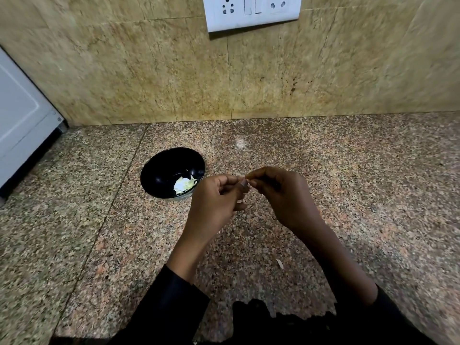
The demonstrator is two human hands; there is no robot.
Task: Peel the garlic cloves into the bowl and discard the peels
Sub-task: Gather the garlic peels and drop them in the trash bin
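- Peeling of a garlic clove (247, 181), judged as the step in hand; only a small pale-brown tip visible between the fingertips of both hands, above the countertop (348, 183) and just right of the bowl (159, 168).
- Hard to tell whether skin or bare clove at that tip; too small and partly hidden.
- Inside the black bowl, a few pale pieces (184, 185) lying at the bottom; looks like peeled garlic, maybe with some skin among it, not clear enough to say.
- One small pale scrap (280, 263) on the countertop nearer the body, below the right forearm, probably a fallen peel, not yet thrown away.
- Judged as somewhere in the middle of the task: some garlic already in the bowl, one clove in work, the discarding of peels still to do. No further unpeeled cloves and no bin in view.
- Left hand (216, 195): fingers curled, thumb and forefinger pinching the clove from the left, back of the hand up, partly in front of the bowl's right edge.
- Right hand (278, 192): fingers bent, fingertips meeting those of the left hand, gripping the same clove or its skin from the right.
- Both forearms reaching forward from black sleeves (174, 302), wrists well apart, hands meeting in the middle.
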